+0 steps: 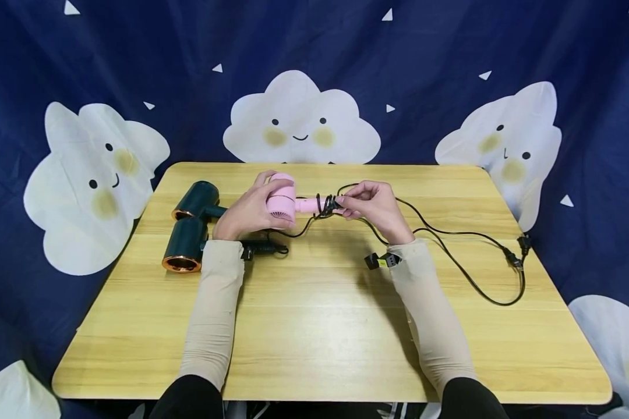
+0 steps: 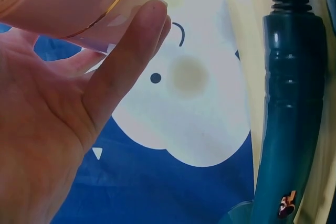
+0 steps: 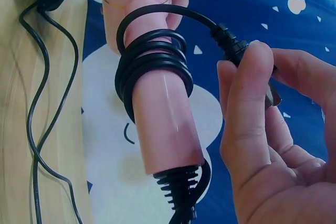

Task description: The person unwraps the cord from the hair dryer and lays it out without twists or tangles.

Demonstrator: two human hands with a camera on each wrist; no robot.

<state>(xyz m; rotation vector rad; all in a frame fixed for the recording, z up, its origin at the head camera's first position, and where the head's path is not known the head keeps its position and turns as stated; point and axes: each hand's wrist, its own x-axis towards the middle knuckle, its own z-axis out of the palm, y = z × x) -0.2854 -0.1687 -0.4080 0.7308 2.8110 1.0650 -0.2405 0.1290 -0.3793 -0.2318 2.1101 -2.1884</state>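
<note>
A pink hair dryer (image 1: 281, 203) is raised above the table, its handle (image 3: 165, 124) pointing right. My left hand (image 1: 248, 210) grips it round the head, thumb on one side and fingers on the other. Several loops of its black cord (image 3: 152, 59) are wound round the handle. With thumb and fingers my right hand (image 3: 268, 119) pinches the plug (image 3: 236, 51) at the cord's end, just off the handle. The plug's prongs are partly hidden by the fingers.
Two dark green hair dryers (image 1: 184, 240) with copper rims lie at the left, under and beside my left forearm. Their black cords (image 1: 466, 234) run right across the wooden table (image 1: 314, 343), with plugs (image 1: 524, 243) near the right edge. Another black plug (image 1: 380, 261) lies by my right wrist.
</note>
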